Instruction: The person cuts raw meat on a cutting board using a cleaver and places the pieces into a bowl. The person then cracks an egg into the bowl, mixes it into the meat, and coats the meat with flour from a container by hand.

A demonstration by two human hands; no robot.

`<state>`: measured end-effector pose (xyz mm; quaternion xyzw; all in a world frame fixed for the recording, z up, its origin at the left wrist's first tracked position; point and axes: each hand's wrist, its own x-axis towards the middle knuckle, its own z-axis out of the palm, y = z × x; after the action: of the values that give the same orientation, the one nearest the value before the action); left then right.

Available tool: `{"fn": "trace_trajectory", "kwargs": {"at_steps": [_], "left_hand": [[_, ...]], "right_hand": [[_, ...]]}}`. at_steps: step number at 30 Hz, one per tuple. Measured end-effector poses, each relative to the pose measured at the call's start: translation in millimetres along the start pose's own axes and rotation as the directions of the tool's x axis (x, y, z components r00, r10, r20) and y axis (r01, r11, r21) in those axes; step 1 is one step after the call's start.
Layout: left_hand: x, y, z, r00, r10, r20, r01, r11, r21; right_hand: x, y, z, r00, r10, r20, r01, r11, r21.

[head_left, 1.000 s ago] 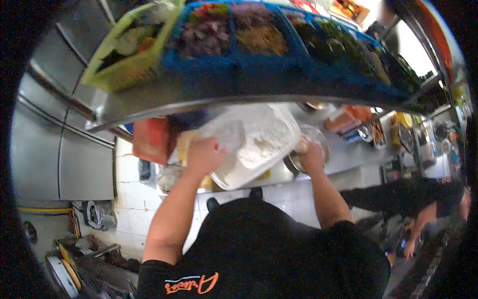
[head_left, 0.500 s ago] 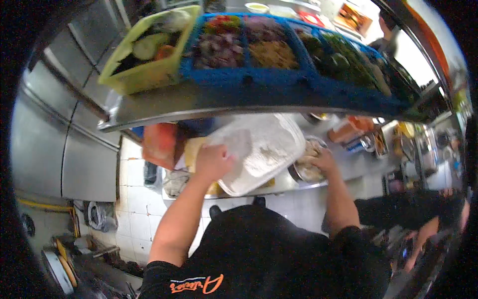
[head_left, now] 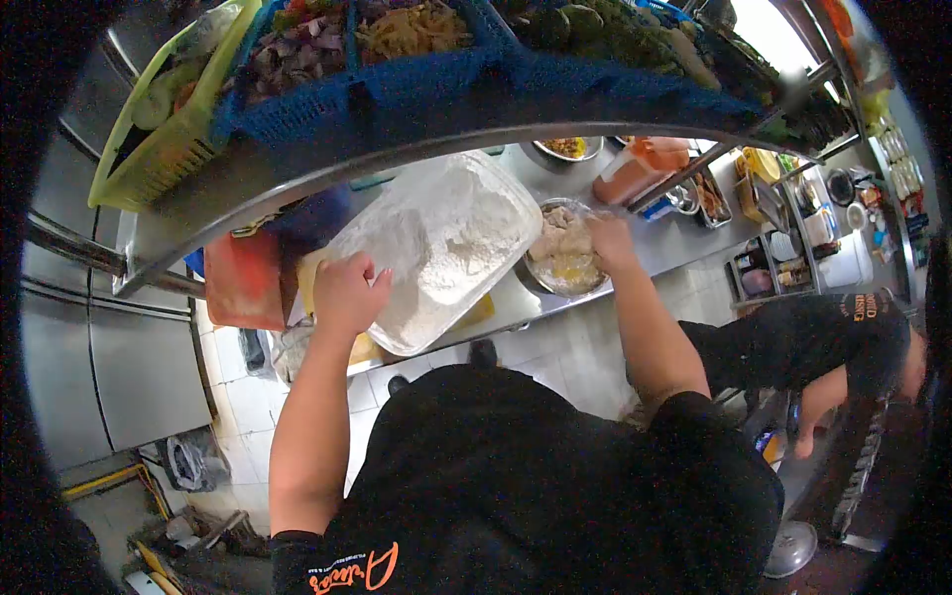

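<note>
A white rectangular tub (head_left: 405, 340) of white flour (head_left: 461, 253) stands tilted across the steel counter. Over its left side is my left hand (head_left: 354, 294), fingers curled with the thumb out; whether something is between them is hidden. To the right of the tub, a round metal bowl (head_left: 592, 288) contains pale, wet pieces (head_left: 566, 241) in liquid. My right hand (head_left: 609, 241) reaches in at the bowl's right side, touching the pieces, its fingers mostly hidden.
A shelf edge (head_left: 397, 149) crosses above the counter, carrying blue baskets (head_left: 297, 117) and a yellow-green basket (head_left: 159, 177) of vegetables. A red container (head_left: 243, 283) stands left, an orange one (head_left: 635, 171) right. A co-worker (head_left: 793, 342) is at the right.
The view has shifted, so the shelf sits higher and the counter shows more. My right hand went from the tub's edge to the bowl. My left hand stays over the tub's left side.
</note>
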<state>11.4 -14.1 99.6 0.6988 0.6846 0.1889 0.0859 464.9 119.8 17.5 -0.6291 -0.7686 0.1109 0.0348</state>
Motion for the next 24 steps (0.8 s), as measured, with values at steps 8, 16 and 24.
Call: {"fn": "trace_trajectory", "kwargs": {"at_steps": [8, 16, 24], "left_hand": [[2.9, -0.6, 2.7, 1.000, 0.020, -0.016, -0.020, 1.000, -0.002], [1.5, 0.5, -0.3, 0.999, -0.015, 0.041, 0.015, 1.000, -0.004], [1.3, -0.4, 0.7, 1.000, -0.006, 0.013, 0.006, 1.000, -0.019]], "right_hand": [[6.1, -31.6, -12.8, 0.953, 0.266, 0.143, -0.296, 0.913, 0.282], [4.0, -15.5, 58.1, 0.983, 0.030, 0.181, 0.023, 0.960, -0.281], [-13.5, -18.8, -41.0, 0.906, 0.204, 0.369, -0.392, 0.731, 0.559]]}}
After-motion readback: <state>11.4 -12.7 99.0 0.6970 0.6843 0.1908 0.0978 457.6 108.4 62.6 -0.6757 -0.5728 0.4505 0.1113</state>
